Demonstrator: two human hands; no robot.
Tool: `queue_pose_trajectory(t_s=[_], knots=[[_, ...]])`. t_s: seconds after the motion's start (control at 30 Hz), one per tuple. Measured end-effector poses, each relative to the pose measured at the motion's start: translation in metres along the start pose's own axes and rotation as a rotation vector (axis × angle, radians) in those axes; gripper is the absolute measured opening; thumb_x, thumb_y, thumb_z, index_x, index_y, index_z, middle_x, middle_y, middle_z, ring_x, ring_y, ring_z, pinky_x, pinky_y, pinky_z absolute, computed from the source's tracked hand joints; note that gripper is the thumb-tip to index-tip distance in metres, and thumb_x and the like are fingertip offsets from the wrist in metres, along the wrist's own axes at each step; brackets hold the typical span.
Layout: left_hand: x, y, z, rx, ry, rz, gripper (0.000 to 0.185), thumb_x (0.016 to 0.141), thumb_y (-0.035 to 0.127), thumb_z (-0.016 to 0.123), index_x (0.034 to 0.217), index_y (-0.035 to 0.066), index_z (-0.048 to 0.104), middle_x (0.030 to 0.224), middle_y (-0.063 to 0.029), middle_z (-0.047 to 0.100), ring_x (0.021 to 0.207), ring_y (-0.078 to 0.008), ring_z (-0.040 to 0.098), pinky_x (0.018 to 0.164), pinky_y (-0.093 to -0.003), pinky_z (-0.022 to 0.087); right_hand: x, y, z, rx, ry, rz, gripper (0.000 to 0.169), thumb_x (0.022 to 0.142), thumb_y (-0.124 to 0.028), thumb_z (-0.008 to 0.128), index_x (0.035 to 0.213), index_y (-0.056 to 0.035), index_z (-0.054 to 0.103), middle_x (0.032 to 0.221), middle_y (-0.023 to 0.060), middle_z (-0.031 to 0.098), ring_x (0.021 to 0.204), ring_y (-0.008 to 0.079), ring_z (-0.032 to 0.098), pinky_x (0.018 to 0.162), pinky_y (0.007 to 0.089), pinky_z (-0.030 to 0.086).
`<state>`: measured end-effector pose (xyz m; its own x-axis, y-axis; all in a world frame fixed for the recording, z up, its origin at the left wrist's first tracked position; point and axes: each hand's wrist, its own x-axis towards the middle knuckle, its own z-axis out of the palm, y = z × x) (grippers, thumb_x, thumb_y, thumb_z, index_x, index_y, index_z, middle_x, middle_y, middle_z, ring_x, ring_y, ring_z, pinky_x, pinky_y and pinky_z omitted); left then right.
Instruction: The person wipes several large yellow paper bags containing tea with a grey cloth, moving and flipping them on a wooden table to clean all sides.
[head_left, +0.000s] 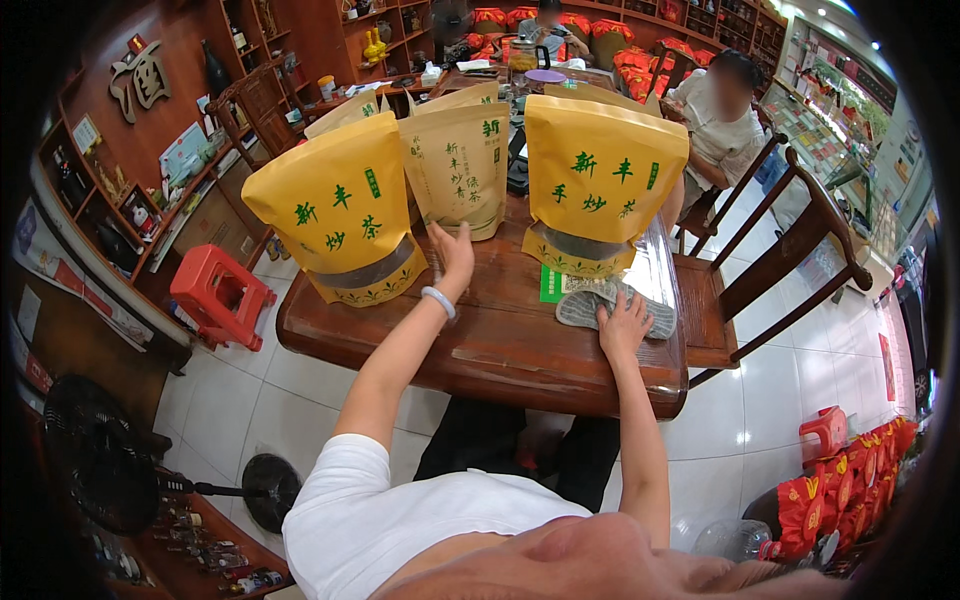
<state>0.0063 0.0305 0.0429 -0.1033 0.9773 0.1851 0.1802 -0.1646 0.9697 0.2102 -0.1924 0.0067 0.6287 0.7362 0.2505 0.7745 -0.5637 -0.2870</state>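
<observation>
My left hand is raised over the wooden table, fingers apart, with nothing visible in it. It is beside a large yellow stand-up tea pouch on the left and in front of a tan kraft-paper tea pouch. My right hand lies with spread fingers on a pair of grey striped insoles, partly covering them. Behind the insoles stands a second yellow tea pouch with a clear window near its base. A green card with a printed code is partly hidden beneath it.
More tan pouches stand behind the front ones. A glass teapot is at the far end. One person sits at the right, another at the back. A wooden chair, red stool and fan flank the table.
</observation>
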Motion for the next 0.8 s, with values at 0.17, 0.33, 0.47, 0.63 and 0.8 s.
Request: queue_pose_trajectory(t_s=[0.17, 0.33, 0.47, 0.63, 0.8], knots=[[0.049, 0.016, -0.005, 0.008, 0.217, 0.127, 0.074, 0.082, 0.028, 0.052, 0.132, -0.008, 0.009, 0.138, -0.0234, 0.012, 0.129, -0.0327, 0.012, 0.104, -0.0368, 0.015, -0.001, -0.003, -0.001, 0.021, 0.023, -0.024, 0.050, 0.083, -0.036, 0.046, 0.123, -0.0054, 0.038, 0.130, 0.0232, 0.028, 0.124, 0.0354, 0.022, 0.098, 0.0547, 0.014], [0.069, 0.019, -0.010, -0.031, 0.358, 0.131, 0.047, 0.080, 0.026, 0.055, 0.113, -0.006, 0.043, 0.113, -0.0228, 0.046, 0.105, -0.0354, 0.041, 0.090, -0.0417, 0.030, -0.001, 0.000, 0.005, 0.016, 0.032, -0.031, 0.049, 0.083, -0.035, 0.047, 0.121, -0.0053, 0.038, 0.130, 0.0237, 0.029, 0.123, 0.0368, 0.022, 0.097, 0.0553, 0.014], [0.050, 0.012, -0.013, -0.293, 0.227, 0.147, 0.026, 0.083, 0.019, 0.052, 0.095, -0.004, 0.051, 0.084, -0.0104, 0.055, 0.079, -0.0207, 0.050, 0.073, -0.0318, 0.039, -0.001, 0.004, 0.008, 0.040, 0.102, -0.057, 0.049, 0.082, -0.034, 0.048, 0.120, -0.0052, 0.039, 0.128, 0.0243, 0.030, 0.121, 0.0371, 0.024, 0.096, 0.0559, 0.016], [0.030, 0.012, -0.018, -0.373, 0.228, 0.289, 0.011, 0.084, 0.010, 0.050, 0.082, -0.001, 0.050, 0.075, -0.0020, 0.049, 0.069, -0.0104, 0.044, 0.065, -0.0245, 0.038, -0.001, 0.001, 0.005, 0.049, 0.112, -0.070, 0.048, 0.082, -0.033, 0.049, 0.120, -0.0053, 0.039, 0.128, 0.0243, 0.030, 0.121, 0.0367, 0.025, 0.096, 0.0553, 0.016], [-0.001, 0.018, -0.036, -0.530, 0.207, 0.277, 0.008, 0.084, 0.007, 0.051, 0.081, 0.001, 0.048, 0.074, -0.0003, 0.047, 0.069, -0.0078, 0.042, 0.063, -0.0215, 0.037, -0.001, 0.003, 0.004, 0.045, 0.118, -0.074, 0.046, 0.082, -0.031, 0.050, 0.119, -0.0048, 0.040, 0.128, 0.0238, 0.032, 0.121, 0.0361, 0.026, 0.097, 0.0529, 0.017]])
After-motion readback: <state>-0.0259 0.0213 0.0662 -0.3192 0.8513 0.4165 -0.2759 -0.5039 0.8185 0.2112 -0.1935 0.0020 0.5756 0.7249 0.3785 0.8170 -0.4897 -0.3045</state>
